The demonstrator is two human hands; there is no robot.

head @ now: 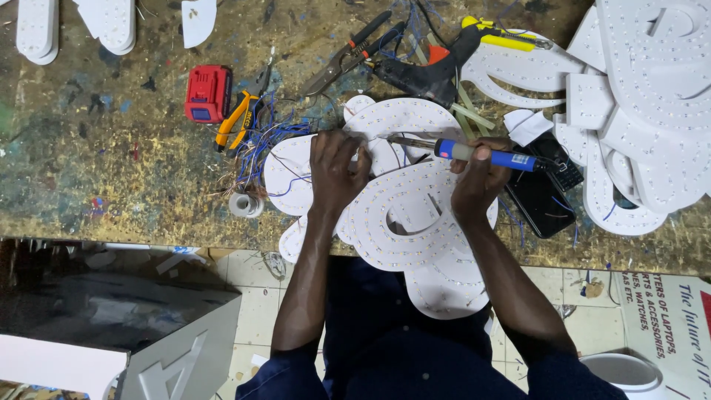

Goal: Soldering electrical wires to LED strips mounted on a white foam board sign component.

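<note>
Head view, person seated at a paint-splattered wooden workbench (111, 170). Right hand (480, 176) is wrapped in a closed fist around a blue-handled soldering iron (474, 153), held nearly horizontal, metal tip pointing left toward the left hand. Left hand (337, 167) lies palm down on a white curved plastic sign letter studded with rows of small LED dots (415, 215); fingers bunched together at the upper edge of the letter, pinching something small there, too small to tell what. Iron tip sits just beside those left fingertips. The white letter lies at the near edge of the bench, centre of view, partly overhanging the edge above the person's lap, under both hands.

Loose thin blue and red wires (255, 144) spread out left of the letter. Small roll of pale tape (244, 204) near the bench edge, left of the left forearm. Red rectangular battery pack (208, 92) farther left, with yellow-handled pliers (235, 118) just beside it. Black-handled cutters (359, 48) and a black glue gun (426, 74) lie beyond the letter. Black phone (541, 200) just right of the right hand, partly under the iron's end. Stack of more white LED letters (644, 111) at far right. Tiled floor (252, 296) below the bench.
</note>
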